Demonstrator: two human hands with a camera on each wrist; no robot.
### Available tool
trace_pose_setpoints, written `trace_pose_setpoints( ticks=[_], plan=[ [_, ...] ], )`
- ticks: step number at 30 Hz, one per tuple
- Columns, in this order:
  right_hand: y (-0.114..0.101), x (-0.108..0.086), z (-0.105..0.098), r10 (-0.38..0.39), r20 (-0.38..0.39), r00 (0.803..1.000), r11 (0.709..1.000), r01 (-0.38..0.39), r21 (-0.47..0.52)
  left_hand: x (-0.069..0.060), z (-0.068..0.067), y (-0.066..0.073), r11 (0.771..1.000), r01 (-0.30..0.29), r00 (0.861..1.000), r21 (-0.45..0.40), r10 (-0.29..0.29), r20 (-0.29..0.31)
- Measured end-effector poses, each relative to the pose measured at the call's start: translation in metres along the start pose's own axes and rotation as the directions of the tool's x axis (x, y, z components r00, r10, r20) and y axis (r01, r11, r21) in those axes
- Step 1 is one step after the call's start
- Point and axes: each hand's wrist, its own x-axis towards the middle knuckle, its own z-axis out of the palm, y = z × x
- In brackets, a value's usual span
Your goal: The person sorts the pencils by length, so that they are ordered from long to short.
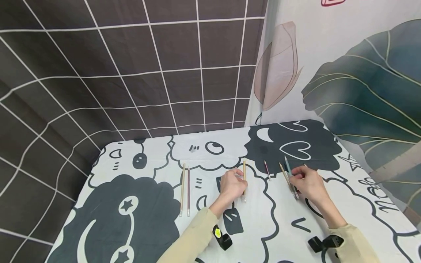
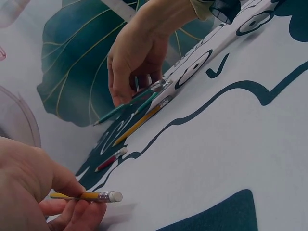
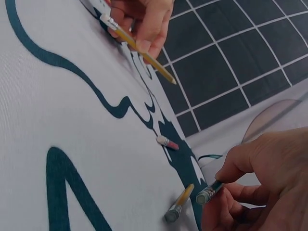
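My left hand (image 1: 232, 184) pinches a yellow pencil (image 1: 244, 171) between thumb and fingers, its white eraser end toward me. A teal pencil (image 1: 287, 165) is pinched in my right hand (image 1: 309, 184), tilted over the cloth. Beside that hand lies another yellow pencil (image 2: 142, 121), and a second green pencil (image 2: 146, 104) shows close by in the left wrist view. Between the hands lies a short red pencil (image 1: 267, 170). Left of my left hand, a yellow pencil (image 1: 182, 191) and a dark red pencil (image 1: 189, 193) lie side by side, a small gap between them.
A white cloth (image 1: 144, 226) with dark cartoon drawings covers the table. Behind it hangs a dark curtain (image 1: 177, 47) with a white grid. At the right is a pale hanging (image 1: 289, 91) printed with large leaves. Each wrist carries a small black camera (image 1: 225, 241).
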Motion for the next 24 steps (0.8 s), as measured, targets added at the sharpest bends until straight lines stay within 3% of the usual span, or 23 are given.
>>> trace_pose_setpoints(
  ticks=[24],
  plan=[
    [-0.021,-0.004,0.009,-0.012,0.059,0.998,0.994,0.005,0.108,0.000,-0.012,-0.004,0.998,0.009,1.000,-0.061,-0.009,0.000]
  ],
)
